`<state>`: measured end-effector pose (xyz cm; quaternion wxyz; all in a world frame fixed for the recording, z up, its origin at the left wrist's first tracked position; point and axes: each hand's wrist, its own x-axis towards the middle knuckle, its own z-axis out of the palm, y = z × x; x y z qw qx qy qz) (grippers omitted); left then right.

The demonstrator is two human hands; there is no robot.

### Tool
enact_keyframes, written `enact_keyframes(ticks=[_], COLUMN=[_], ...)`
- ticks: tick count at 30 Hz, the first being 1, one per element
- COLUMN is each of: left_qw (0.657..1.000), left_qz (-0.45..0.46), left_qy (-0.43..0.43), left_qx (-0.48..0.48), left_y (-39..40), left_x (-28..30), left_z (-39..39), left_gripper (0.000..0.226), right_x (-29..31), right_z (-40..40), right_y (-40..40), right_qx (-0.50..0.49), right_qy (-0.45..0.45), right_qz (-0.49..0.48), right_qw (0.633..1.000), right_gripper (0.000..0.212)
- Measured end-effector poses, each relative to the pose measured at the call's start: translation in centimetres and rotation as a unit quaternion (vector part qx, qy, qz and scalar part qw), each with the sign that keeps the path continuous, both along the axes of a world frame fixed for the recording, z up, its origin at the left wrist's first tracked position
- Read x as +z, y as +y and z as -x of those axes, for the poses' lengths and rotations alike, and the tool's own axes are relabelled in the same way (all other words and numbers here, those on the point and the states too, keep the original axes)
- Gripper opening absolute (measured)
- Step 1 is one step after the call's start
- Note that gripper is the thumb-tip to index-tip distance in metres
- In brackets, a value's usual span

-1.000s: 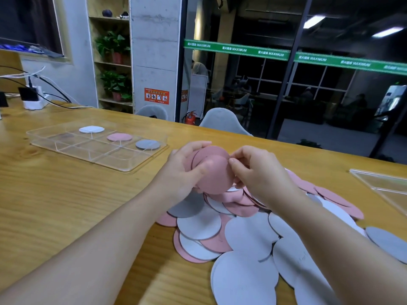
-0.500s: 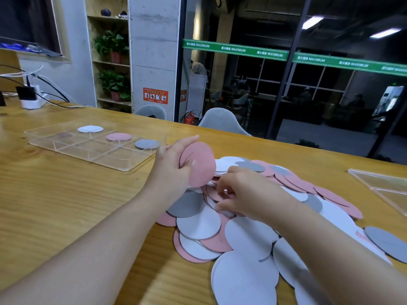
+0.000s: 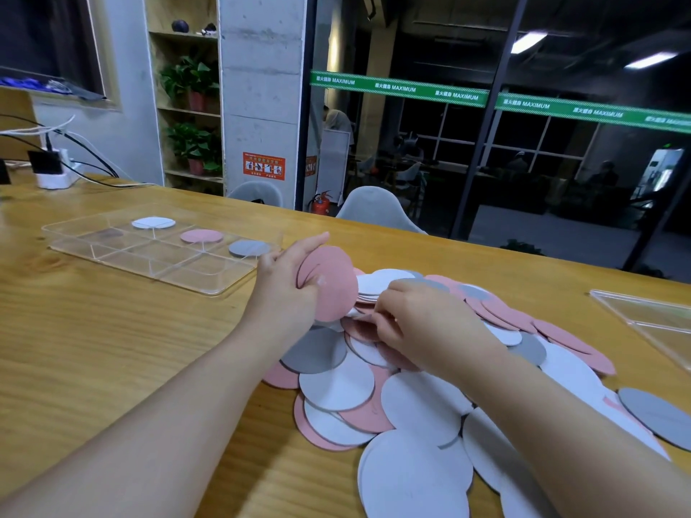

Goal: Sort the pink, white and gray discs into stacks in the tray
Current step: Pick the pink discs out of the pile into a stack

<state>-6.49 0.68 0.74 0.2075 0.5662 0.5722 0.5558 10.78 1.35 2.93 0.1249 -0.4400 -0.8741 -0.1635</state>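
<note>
Our right hand (image 3: 422, 323) has dropped from the raised pink discs (image 3: 329, 286) into the pile (image 3: 411, 386) on the counter (image 3: 112, 349), fingers pinching a pink disc there, our left hand (image 3: 288, 286) gripping the raised ones upright, tray (image 3: 157, 271) well left holding white, pink, gray discs.

Two bare forearms reach in from the lower frame edge, sleeveless, ending in the left hand (image 3: 284, 289) and right hand (image 3: 422, 327), both ungloved.

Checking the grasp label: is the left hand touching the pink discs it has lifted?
Touching. The head view shows the left hand gripping the raised pink discs, thumb across their face.
</note>
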Motion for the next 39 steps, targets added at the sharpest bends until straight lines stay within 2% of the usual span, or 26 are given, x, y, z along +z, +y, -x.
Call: enact_keyframes(ticks=[3, 8, 10, 13, 18, 20, 22, 24, 27, 31, 35, 37, 39], left_qw=[0.999, 0.998, 0.996, 0.993, 0.991, 0.995, 0.998, 0.999, 0.999, 0.999, 1.0, 1.0, 1.0], left_qz=[0.014, 0.03, 0.031, 0.034, 0.024, 0.002, -0.018, -0.029, -0.031, -0.028, -0.015, -0.016, -0.022], left_qy=[-0.025, -0.023, -0.018, -0.001, 0.036, 0.027, 0.003, -0.007, -0.005, 0.001, 0.006, 0.004, 0.002], left_qx=[-0.019, -0.054, -0.081, -0.116, -0.123, -0.092, -0.052, -0.025, -0.023, -0.022, -0.006, -0.005, -0.013], left_y=[0.0, -0.1, -0.2, -0.4, -0.6, -0.5, -0.3, -0.2, -0.2, -0.1, 0.0, 0.1, 0.1], left_x=[0.3, 0.2, 0.0, -0.2, -0.3, -0.2, -0.1, 0.0, 0.0, -0.1, -0.3, -0.3, -0.2], left_z=[-0.1, -0.4, -0.6, -1.0, -1.2, -1.1, -0.8, -0.5, -0.5, -0.6, -0.3, -0.3, -0.3], left_gripper=[0.057, 0.053, 0.044, 0.033, 0.039, 0.042, 0.041, 0.04, 0.04, 0.039, 0.038, 0.038, 0.04], right_x=[0.6, 0.0, -0.3, -0.6, -0.7, 0.0, 0.5, 0.6, 0.3, 0.0, -0.5, -0.5, -0.1], right_z=[-0.7, -0.3, -0.2, 0.0, 0.0, -0.4, -0.9, -1.0, -0.8, -0.9, -0.7, -1.0, -0.9], right_y=[0.2, 1.0, 1.2, 1.1, 1.1, 1.0, 0.9, 1.1, 0.9, 1.0, 1.2, 1.6, 1.5], right_qx=[0.03, 0.025, 0.013, 0.002, 0.006, 0.007, 0.001, 0.007, 0.01, 0.034, 0.099, 0.119, 0.111], right_qy=[0.152, 0.325, 0.373, 0.4, 0.371, 0.286, 0.154, 0.068, 0.032, -0.034, -0.02, 0.029, 0.09], right_qz=[0.043, 0.066, 0.101, 0.149, 0.175, 0.18, 0.175, 0.153, 0.126, 0.063, -0.03, -0.06, -0.045], right_qw=[0.987, 0.943, 0.922, 0.904, 0.912, 0.941, 0.973, 0.986, 0.991, 0.997, 0.994, 0.991, 0.989], right_gripper=[0.025, 0.013, 0.01, 0.008, 0.007, 0.005, 0.02, 0.03, 0.021, 0.023, 0.02, 0.015, 0.013])
